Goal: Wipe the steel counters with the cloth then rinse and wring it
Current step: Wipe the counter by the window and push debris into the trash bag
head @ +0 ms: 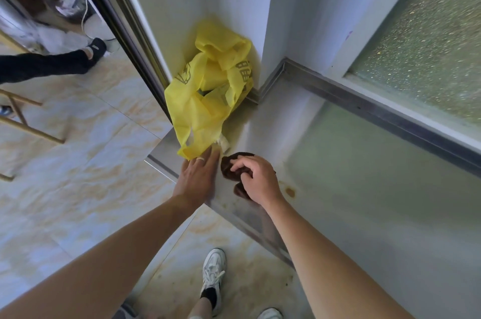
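Note:
A dark brown cloth (230,166) lies bunched on the steel counter (364,188) near its left front corner. My right hand (256,179) grips the cloth from above, fingers curled over it. Just to its left, my left hand (197,175) lies flat with straight fingers, its tips touching the lower edge of a yellow plastic bag (208,100). The bag sits crumpled in the counter's back left corner against the white wall.
A brown stain (290,191) marks the counter right of the cloth. A frosted window (429,40) with a steel ledge (377,107) runs along the back. Tiled floor (78,162) lies left and below. Another person's leg (52,63) shows at far left.

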